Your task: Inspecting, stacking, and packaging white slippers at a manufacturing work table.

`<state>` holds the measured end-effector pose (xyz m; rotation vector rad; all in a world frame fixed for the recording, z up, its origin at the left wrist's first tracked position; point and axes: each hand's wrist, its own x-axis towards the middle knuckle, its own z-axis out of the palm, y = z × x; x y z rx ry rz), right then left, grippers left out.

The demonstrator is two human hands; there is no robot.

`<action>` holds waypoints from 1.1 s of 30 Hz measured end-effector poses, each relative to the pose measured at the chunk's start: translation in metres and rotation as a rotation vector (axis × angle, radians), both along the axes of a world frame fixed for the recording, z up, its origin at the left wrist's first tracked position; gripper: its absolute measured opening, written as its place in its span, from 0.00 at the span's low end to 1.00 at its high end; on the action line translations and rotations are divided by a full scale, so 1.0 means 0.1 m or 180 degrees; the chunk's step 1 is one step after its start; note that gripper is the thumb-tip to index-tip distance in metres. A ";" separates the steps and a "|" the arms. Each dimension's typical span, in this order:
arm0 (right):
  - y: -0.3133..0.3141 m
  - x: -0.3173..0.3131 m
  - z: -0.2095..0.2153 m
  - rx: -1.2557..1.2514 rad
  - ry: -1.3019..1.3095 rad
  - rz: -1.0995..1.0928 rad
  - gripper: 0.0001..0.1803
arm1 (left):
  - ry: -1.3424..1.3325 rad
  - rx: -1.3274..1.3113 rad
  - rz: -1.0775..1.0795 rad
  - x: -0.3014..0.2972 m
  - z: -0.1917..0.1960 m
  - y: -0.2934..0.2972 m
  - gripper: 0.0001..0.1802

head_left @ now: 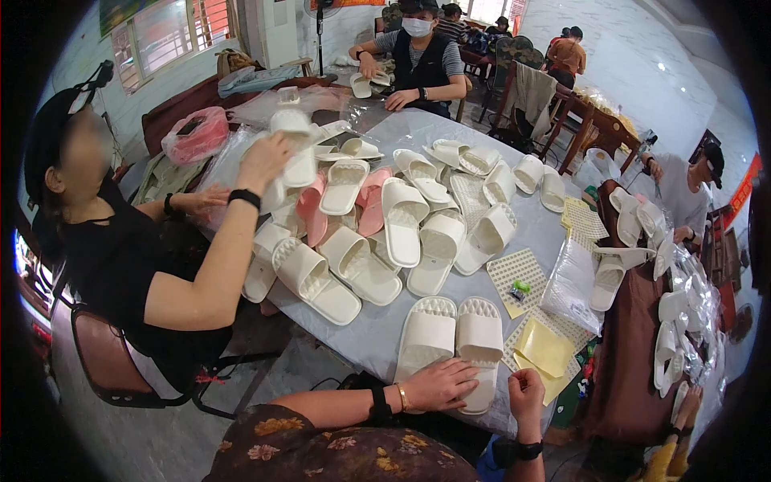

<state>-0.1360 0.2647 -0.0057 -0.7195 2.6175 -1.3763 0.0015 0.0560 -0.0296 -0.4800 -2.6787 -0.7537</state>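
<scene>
A pair of white slide slippers, the left slipper (426,333) and the right slipper (480,341), lies side by side in front of me, toes pointing away. My left hand (440,384) rests across the near ends of both soles, fingers stretched out. Just right of the pair, my right hand (526,395) is raised with its fingers curled closed. What it holds, if anything, cannot be made out. Beside it are a yellow sheet (544,350) and sheets of small stickers (516,273). Beyond the pair, white slippers (438,249) are heaped with pink slippers (371,205) among them.
At my left, a seated person (120,241) reaches over the heap. Another person (426,64) sits across the table (377,321) with slippers. A clear plastic packet (572,281) lies on the right. Beyond it, a brown surface (630,353) bears more slippers; another person's hands (687,408) are there.
</scene>
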 end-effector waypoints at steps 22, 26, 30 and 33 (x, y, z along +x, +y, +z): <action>-0.29 0.17 -0.01 0.0119 -0.0551 0.0048 0.06 | -0.0022 -0.0006 0.0146 -0.11 0.05 -0.07 0.30; -0.40 0.23 0.00 0.0363 -0.0191 0.0343 0.06 | -0.0021 -0.0016 0.0188 -0.05 0.08 -0.02 0.30; -0.47 0.22 -0.07 0.0479 0.0305 0.0496 0.06 | -0.0035 0.0022 0.0158 -0.07 0.11 -0.02 0.29; -0.50 0.23 -0.04 0.0621 0.0381 0.0539 0.05 | -0.0096 -0.0013 0.0154 -0.02 0.12 -0.01 0.30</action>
